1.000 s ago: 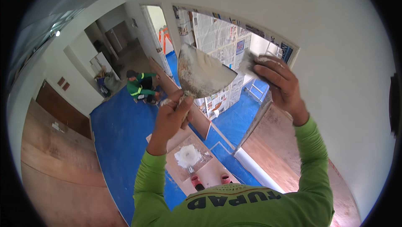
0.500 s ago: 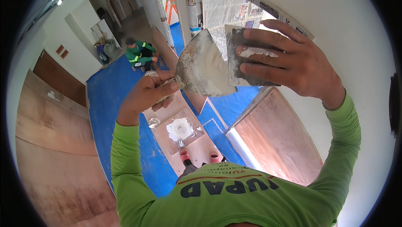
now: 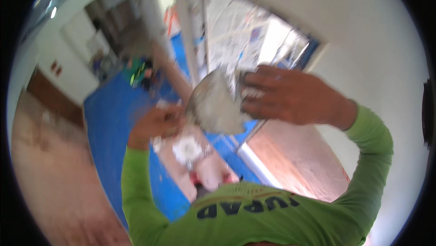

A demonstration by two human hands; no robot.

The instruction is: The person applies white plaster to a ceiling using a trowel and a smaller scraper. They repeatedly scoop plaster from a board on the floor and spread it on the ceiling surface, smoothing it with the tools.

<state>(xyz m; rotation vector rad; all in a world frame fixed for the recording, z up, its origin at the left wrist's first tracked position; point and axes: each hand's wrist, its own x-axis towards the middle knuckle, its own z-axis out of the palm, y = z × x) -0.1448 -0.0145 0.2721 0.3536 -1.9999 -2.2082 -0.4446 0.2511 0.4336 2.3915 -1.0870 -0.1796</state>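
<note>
My left hand (image 3: 156,125), blurred by motion, is closed on the handle end of a wide putty knife (image 3: 211,105). Its fan-shaped, stained metal blade carries a smear of white putty. My right hand (image 3: 290,96) grips a flat rectangular scraper blade (image 3: 239,82), dark and putty-marked, with the fingers laid across its face. The scraper's edge meets or overlaps the right side of the putty knife; blur hides the exact contact. White putty also coats some right-hand fingers. Both tools are held up in front of me, above the boards.
Below lies a white putty mound (image 3: 187,149) on a board, near my feet. Blue sheeting (image 3: 104,119) covers the floor. A person in green (image 3: 138,73) is low down at far left. A paper-covered window (image 3: 231,23), white wall (image 3: 377,55) and wooden panel (image 3: 290,155) stand to the right.
Both hands and tools have come lower in the picture. My right hand has shifted slightly left, its scraper still by the putty knife. The view has shifted and blurred.
</note>
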